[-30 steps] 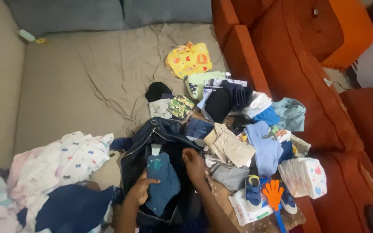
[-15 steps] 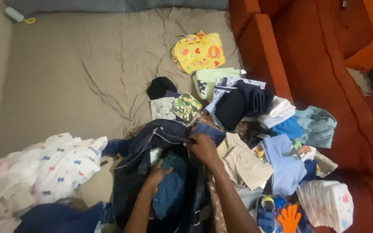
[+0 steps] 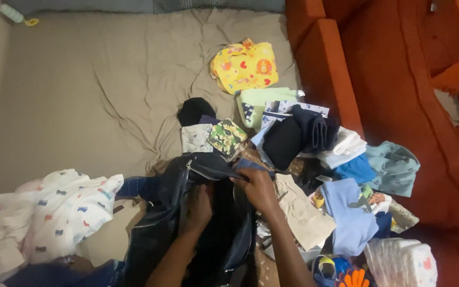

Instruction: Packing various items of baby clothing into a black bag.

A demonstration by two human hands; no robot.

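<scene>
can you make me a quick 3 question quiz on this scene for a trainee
1. True or false: both hands are at the dark bag.
2. What lies farthest up the beige sheet among the clothes? A) yellow patterned garment B) orange glove C) white printed cloth
3. Which hand grips the bag's upper edge by the zip?

Key:
1. True: the left hand reaches into the opening and the right hand is on the rim.
2. A, the yellow patterned garment.
3. The right hand.
</scene>
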